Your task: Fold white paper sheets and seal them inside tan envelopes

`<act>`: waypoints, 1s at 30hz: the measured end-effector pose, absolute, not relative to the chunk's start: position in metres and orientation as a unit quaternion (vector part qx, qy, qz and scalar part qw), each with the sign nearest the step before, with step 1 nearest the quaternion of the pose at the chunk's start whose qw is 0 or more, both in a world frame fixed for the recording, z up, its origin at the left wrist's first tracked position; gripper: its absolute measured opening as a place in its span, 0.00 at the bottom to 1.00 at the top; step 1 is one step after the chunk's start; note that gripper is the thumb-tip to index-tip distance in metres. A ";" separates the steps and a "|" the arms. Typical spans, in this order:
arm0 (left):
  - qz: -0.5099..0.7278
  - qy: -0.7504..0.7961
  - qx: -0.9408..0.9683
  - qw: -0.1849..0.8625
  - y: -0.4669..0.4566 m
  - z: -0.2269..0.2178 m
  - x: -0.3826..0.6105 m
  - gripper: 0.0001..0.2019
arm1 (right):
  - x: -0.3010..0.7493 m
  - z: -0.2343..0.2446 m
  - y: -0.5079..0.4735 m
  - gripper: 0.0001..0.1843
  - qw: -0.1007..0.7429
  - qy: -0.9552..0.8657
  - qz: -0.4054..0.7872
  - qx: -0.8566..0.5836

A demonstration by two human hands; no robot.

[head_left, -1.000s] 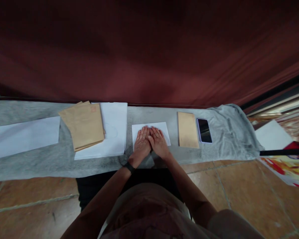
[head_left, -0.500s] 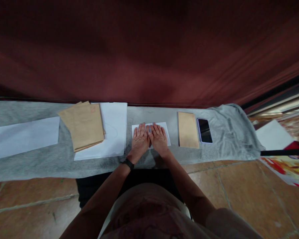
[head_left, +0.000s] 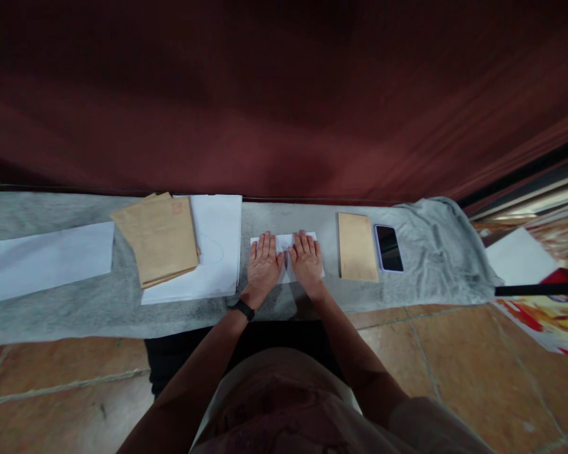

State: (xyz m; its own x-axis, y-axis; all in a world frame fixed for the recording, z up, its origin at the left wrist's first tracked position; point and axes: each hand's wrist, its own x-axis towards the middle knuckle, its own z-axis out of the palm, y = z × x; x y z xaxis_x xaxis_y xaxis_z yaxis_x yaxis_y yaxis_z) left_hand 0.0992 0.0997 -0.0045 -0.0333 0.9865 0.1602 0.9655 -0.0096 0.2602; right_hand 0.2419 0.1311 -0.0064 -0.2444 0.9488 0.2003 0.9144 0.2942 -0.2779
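Note:
A small white sheet of paper (head_left: 286, 243) lies on the grey cloth in front of me, mostly covered by my hands. My left hand (head_left: 264, 261) rests flat on its left part, fingers stretched out and pointing away from me. On the right part lies my right hand (head_left: 306, 260), also flat with fingers extended. A narrow gap with the paper showing separates the two thumbs. Nothing is gripped by either hand. Whether the sheet is folded under the palms I cannot tell.
Left of my hands, brown envelopes (head_left: 166, 236) overlap a stack of large white paper (head_left: 220, 246). Farther left is a long white sheet (head_left: 52, 258). To the right lie another brown envelope (head_left: 358, 246) and a phone (head_left: 389, 248). A dark red surface (head_left: 284, 139) rises behind the grey cloth (head_left: 430, 252).
My hands have slid apart, the left one slightly left and the right one slightly right, widening the gap between them. The paper stays in place.

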 end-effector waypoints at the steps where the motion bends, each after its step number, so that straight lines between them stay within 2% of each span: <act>1: 0.154 0.704 0.692 0.037 0.100 -0.005 0.099 0.31 | 0.243 -0.007 0.131 0.29 0.166 -0.785 0.049 -0.595; 18: 0.179 0.724 0.666 0.027 0.089 -0.005 0.092 0.32 | 0.265 -0.016 0.123 0.33 0.196 -0.748 -0.009 -0.634; 24: 0.173 0.717 0.674 0.036 0.076 0.001 0.090 0.31 | 0.271 -0.012 0.107 0.32 0.206 -0.731 0.019 -0.650; 30: 0.139 0.663 0.734 0.052 0.047 0.007 0.111 0.30 | 0.262 -0.002 0.080 0.29 0.182 -0.813 0.091 -0.546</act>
State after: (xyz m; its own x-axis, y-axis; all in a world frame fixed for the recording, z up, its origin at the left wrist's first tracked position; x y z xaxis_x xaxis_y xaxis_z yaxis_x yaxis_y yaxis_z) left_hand 0.1112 0.0467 0.0069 0.0823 0.9874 0.1354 0.9584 -0.1156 0.2609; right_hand 0.2617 0.0797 -0.0022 -0.3376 0.9207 0.1959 0.8543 0.3871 -0.3470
